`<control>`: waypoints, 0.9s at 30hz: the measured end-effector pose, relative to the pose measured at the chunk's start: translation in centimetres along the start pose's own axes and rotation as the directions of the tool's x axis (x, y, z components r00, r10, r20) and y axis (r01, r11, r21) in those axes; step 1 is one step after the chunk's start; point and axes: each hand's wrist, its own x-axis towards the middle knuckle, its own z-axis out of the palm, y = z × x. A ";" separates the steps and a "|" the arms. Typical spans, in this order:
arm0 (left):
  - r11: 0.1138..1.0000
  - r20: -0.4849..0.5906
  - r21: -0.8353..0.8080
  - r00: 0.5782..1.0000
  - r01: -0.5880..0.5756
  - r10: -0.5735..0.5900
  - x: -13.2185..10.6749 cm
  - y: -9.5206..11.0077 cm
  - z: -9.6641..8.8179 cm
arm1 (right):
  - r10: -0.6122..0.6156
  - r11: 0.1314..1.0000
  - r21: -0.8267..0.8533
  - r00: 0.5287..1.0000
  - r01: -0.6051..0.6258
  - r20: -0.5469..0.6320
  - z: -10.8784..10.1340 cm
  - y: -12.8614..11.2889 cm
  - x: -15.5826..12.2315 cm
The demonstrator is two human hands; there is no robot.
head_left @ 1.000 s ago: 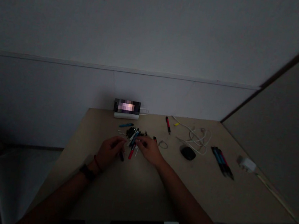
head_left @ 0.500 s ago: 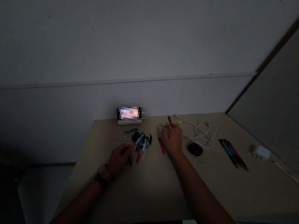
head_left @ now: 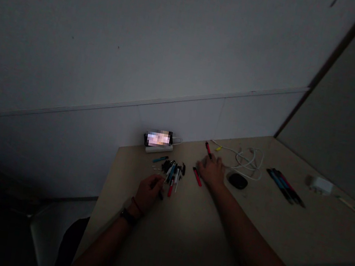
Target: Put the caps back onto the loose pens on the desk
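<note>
My left hand [head_left: 149,190] is at the near left of a pile of pens [head_left: 172,173], fingers curled together. A dark piece shows below its fingertips, too dim to name. My right hand [head_left: 212,171] rests low over the desk with fingers spread. Its fingertips are at the near end of a red and black pen [head_left: 208,149]; whether they touch it is unclear. Beside the thumb lies a second red and black pen [head_left: 197,176]. The pile mixes black, white and blue pens, with a red one [head_left: 170,187] sticking out towards me.
A lit phone [head_left: 158,139] leans on a white stand by the wall, a blue pen [head_left: 160,159] before it. To the right are a black mouse [head_left: 238,181], a white cable [head_left: 243,164], a row of pens [head_left: 286,186] and a white adapter [head_left: 321,185].
The whole view has shifted, so everything appears slightly further right and lower. My right hand has drawn back slightly from the far red and black pen. My left hand stays by the pile.
</note>
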 end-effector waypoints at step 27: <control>0.982 -0.035 -0.190 0.999 0.008 -0.015 0.2 -0.6 -0.1 | -0.243 0.200 0.966 0.947 -0.163 0.210 -0.9 -2.9 -1.6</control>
